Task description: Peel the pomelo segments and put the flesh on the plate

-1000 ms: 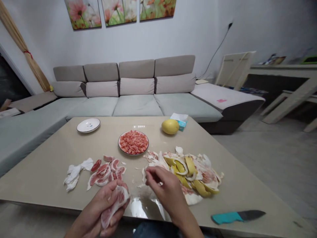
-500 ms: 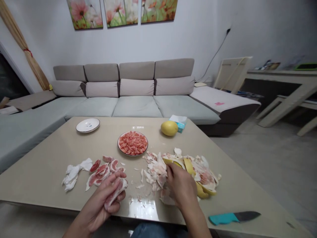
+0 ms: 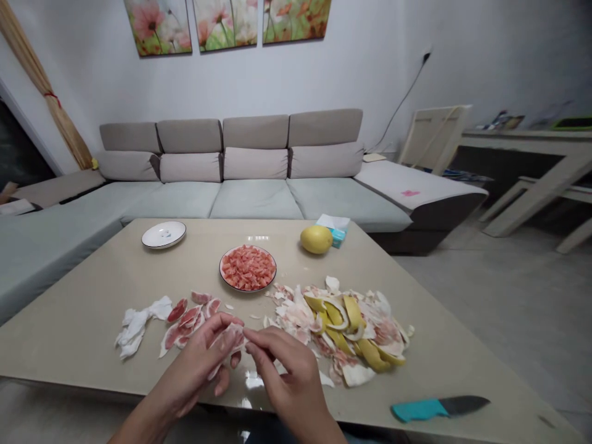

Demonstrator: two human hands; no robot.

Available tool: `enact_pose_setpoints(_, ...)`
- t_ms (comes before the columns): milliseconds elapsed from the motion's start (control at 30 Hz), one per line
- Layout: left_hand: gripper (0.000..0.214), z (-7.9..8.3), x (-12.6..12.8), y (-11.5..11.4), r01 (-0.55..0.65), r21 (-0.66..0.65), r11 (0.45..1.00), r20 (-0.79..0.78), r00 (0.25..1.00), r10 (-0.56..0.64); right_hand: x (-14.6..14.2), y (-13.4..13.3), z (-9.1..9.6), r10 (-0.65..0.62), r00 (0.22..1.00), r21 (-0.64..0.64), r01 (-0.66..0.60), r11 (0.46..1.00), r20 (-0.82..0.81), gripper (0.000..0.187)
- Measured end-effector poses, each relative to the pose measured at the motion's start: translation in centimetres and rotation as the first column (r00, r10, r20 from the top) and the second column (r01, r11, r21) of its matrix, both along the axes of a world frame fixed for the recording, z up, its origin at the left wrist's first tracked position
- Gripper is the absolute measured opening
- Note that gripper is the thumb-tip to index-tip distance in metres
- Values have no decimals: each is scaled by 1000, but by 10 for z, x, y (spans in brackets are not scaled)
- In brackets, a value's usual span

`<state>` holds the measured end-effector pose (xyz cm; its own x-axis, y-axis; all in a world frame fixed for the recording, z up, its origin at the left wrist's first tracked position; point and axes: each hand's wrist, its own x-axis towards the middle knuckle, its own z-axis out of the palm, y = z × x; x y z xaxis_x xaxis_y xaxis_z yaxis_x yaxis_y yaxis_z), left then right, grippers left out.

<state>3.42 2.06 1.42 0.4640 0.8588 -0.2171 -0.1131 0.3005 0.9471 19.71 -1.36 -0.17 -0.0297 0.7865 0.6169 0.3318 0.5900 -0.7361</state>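
Observation:
My left hand (image 3: 203,357) is closed around a pomelo segment (image 3: 235,337) that has pale skin on it. The thumb and index finger of my right hand (image 3: 289,370) pinch the right end of that segment. Behind my left hand lie several red pomelo segments (image 3: 189,316) with whitish membrane. To the right of my hands spreads a heap of yellow and white pomelo peel (image 3: 356,327) with torn membrane scraps. Farther back stands a dark-rimmed plate piled with peeled red pomelo pulp (image 3: 248,267).
A knife (image 3: 439,408) with a turquoise handle lies near the front right edge. A whole yellow pomelo (image 3: 316,239) sits beside a tissue pack (image 3: 339,230). At the back left is a white plate (image 3: 157,239); crumpled tissue (image 3: 139,325) lies at the left. A sofa (image 3: 250,197) stands behind the table.
My right hand has moved left from the peel heap to the pomelo segment and now pinches its end. My left hand keeps the segment and has shifted slightly right.

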Motion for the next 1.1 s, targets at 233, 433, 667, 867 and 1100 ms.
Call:
enact_pose_setpoints(233,34,0,-8,-1,23,308,951,-338,937,87,7,-3,-2,-17,984,-21,21,1000,178,27)
enact_pose_setpoints(433,40,-6,-13,-3,36,462,886,-445,874,196,15,-7,4,46,970,-40,-38,998,238,26)
enact_pose_setpoints(667,41,-11,-21,-7,111,509,854,-487,855,179,5,-6,2,-136,953,-14,145,989,269,18)
enact_pose_setpoints(867,39,-7,-16,-9,104,382,918,-366,930,46,7,-1,12,-192,977,-125,202,971,91,19)
enact_pose_setpoints(1100,35,-11,-11,-4,120,388,914,-274,962,-10,13,2,18,-146,988,-236,153,960,48,20)
